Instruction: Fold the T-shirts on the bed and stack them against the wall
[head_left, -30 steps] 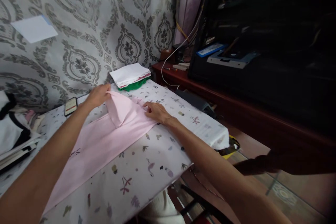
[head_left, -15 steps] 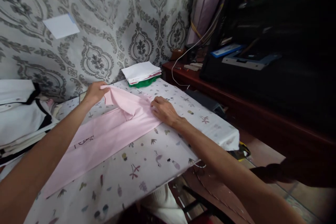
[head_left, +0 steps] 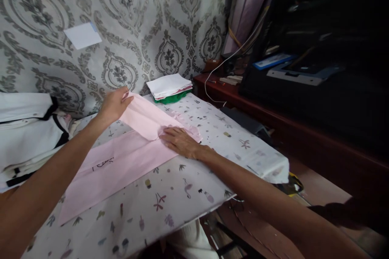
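A pink shirt with dark script lies partly folded in a long strip on the patterned tablecloth. Its sleeve is lifted at the far side, pinched between the thumb and fingers of my left hand. My right hand rests palm down on the shirt near its right end, fingers stretched out beside the lower edge of the raised sleeve. Crumpled pink fabric shows beyond the right hand.
Behind the shirt sits a stack of folded white and green cloth. White garments with black trim are piled at the left. A dark red cabinet borders the table on the right, with a white cable hanging over it.
My left hand has raised the sleeve, spreading it flatter. My right hand has shifted left and flattened onto the shirt. The view has turned slightly left.
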Tool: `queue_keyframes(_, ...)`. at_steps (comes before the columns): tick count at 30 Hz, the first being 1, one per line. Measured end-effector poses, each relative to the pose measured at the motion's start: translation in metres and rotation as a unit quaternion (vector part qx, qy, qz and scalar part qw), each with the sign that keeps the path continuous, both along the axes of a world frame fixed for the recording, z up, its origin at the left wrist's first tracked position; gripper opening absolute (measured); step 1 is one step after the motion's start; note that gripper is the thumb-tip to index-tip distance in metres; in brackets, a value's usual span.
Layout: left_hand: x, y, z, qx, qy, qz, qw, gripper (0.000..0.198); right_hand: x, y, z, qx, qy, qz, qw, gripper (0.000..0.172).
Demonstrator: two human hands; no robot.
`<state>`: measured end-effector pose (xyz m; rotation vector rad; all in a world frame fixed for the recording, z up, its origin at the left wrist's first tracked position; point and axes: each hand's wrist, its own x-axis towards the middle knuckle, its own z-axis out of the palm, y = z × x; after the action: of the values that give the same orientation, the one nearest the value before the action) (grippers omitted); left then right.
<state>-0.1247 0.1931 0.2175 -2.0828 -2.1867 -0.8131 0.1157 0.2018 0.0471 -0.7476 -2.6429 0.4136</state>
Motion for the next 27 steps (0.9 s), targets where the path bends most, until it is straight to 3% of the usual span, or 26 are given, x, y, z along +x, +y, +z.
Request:
queue_keyframes(2,0.006,-0.019,0.002,0.004,0.129,-0.007,0.992,0.015,-0.001,0.000,-0.001,-0.004,-0.007,-0.007,1.000,0.041)
queue_keyframes(4,0.016,-0.038,0.003,-0.008,0.200,-0.017,0.980,0.020,-0.002,0.000,-0.001,-0.006,-0.010,-0.013,1.000,0.041)
queue_keyframes(9,0.026,-0.083,-0.009,-0.020,0.256,-0.042,0.966,0.023,-0.003,-0.002,0.000,0.007,-0.015,-0.017,1.000,0.044)
queue_keyframes(12,0.015,-0.114,-0.039,-0.023,0.232,-0.093,0.968,0.028,-0.002,-0.003,0.003,0.010,-0.011,-0.018,1.000,0.043)
queue_keyframes(17,-0.011,-0.155,-0.114,-0.014,0.204,-0.187,0.961,0.038,0.000,0.002,0.005,0.019,0.018,0.001,1.000,0.035)
queue_keyframes(20,-0.018,-0.165,-0.138,-0.015,0.186,-0.206,0.961,0.035,0.003,0.005,0.006,0.022,0.025,-0.003,0.999,0.029)
queue_keyframes(24,-0.018,-0.166,-0.126,-0.072,0.092,-0.201,0.973,0.029,0.009,0.005,0.010,-0.004,0.043,-0.041,0.998,0.021)
queue_keyframes(27,-0.023,-0.150,-0.110,-0.134,-0.033,-0.132,0.982,0.036,0.011,0.004,0.012,-0.037,0.052,-0.129,0.990,0.013)
